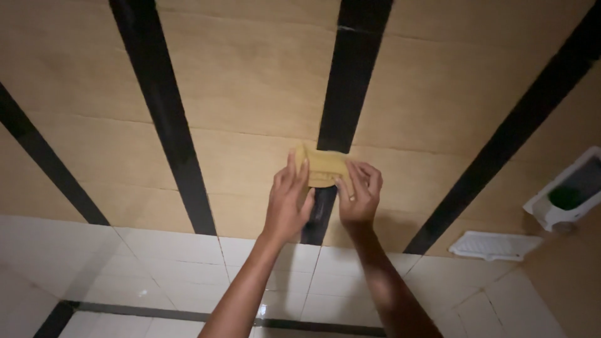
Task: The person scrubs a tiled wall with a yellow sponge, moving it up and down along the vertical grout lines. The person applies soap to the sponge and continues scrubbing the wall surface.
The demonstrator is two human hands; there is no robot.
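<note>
A small yellow cloth (324, 166) is pressed flat against a tan tiled wall (250, 94), over one of its black vertical stripes (345, 94). My left hand (288, 203) holds the cloth's left part, fingers spread upward on it. My right hand (360, 194) grips the cloth's right lower edge with fingers and thumb. Both forearms rise from the bottom of the view.
Further black stripes (166, 119) cross the tan wall. White tiles (188, 275) cover the surface below, with a dark band (163, 312). At the right hang a white wall dispenser (566, 194) and a white ribbed tray (494, 245).
</note>
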